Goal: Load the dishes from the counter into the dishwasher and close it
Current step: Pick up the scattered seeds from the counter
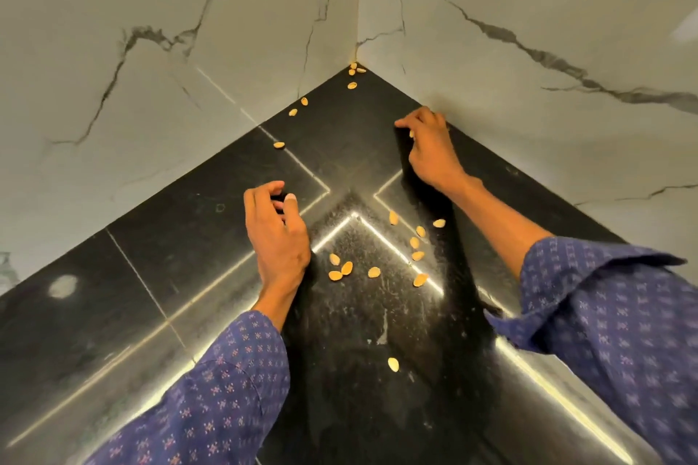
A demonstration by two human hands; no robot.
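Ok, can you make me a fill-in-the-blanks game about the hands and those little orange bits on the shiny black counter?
1. The scattered orange seeds lie on a counter coloured ____.
2. The hand nearer the corner where the two walls meet is the ____ hand.
3. The walls look like white ____ with grey veins.
4. Both arms wear sleeves of patterned ____ cloth.

Missing words: black; right; marble; blue
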